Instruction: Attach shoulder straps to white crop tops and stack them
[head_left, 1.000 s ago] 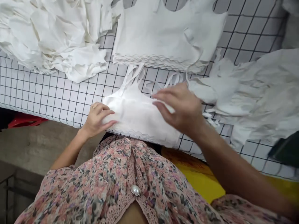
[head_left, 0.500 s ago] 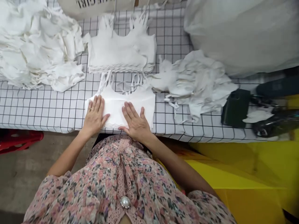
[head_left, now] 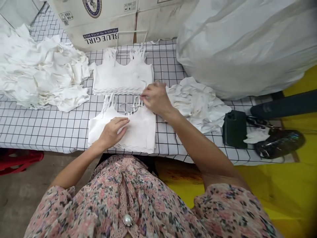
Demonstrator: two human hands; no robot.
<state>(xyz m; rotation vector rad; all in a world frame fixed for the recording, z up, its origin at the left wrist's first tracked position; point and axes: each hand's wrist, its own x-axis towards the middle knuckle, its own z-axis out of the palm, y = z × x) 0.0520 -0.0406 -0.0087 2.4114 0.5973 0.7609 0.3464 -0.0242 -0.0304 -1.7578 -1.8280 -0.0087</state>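
Observation:
A white strappy camisole top [head_left: 138, 127] lies flat near the table's front edge, its thin straps pointing away from me. My left hand [head_left: 114, 132] rests over its middle, fingers stretched out and holding nothing. At the top's upper right corner, by the strap, my right hand [head_left: 157, 99] has its fingers curled and slightly blurred; whatever they pinch is hidden. Just beyond lies a neat stack of similar white tops [head_left: 121, 77], straps bunched at the far side. A crumpled heap of white garments [head_left: 198, 105] sits right of my right hand.
On the left is a large pile of white garments [head_left: 44, 72]. Cardboard boxes [head_left: 104, 19] and a big white sack [head_left: 242, 49] stand at the back. A dark phone-like case [head_left: 234, 129] and a shiny black item [head_left: 279, 143] lie right. A red plastic stool [head_left: 19, 160] is lower left.
My right hand has lifted off the top and moved up and right to its strap corner. My left hand has slid right, toward the top's middle. The view has tilted up, showing more of the boxes.

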